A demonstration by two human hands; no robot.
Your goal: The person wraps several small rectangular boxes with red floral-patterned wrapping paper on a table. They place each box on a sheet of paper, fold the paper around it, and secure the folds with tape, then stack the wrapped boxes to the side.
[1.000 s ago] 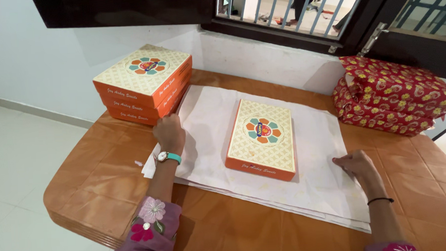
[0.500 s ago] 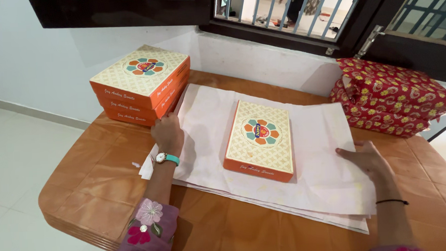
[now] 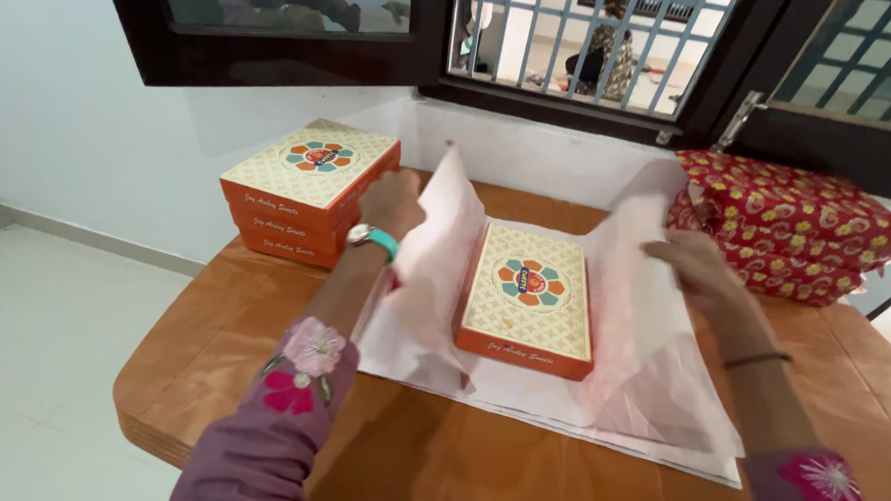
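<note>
Flat rectangular box [image 3: 528,299]: orange sides, cream lattice-patterned lid, round flower emblem of orange and teal petals at lid centre. Lies flat near the middle of the orange-brown table [image 3: 220,361], on top of a stack of white paper sheets [image 3: 613,424]. Long axis runs away from the viewer; near short side faces the camera.

Top white sheet [image 3: 440,246]: both side edges raised off the stack and standing up on either side of the box, left flap tall and curling, right flap [image 3: 635,272] lifted and leaning inward. Lid fully uncovered between the flaps.

Left hand [image 3: 393,203]: behind the raised left flap, closed on the sheet's edge, fingers largely hidden by the paper. Wrist carries a watch with teal strap [image 3: 373,239]; sleeve purple with embroidered flowers.

Right hand [image 3: 692,265]: fingers curled together against the raised right flap, gripping the paper; exact finger position partly hidden. Thin dark band on the wrist.

Hands well apart, one on each side of the box, neither touching the box itself.

Surroundings: stack of three matching boxes [image 3: 308,191] at the far left of the table, near the left hand. Pile of red flower-printed wrapped parcels [image 3: 795,220] at the far right. Barred window [image 3: 596,33] above the wall behind.
</note>
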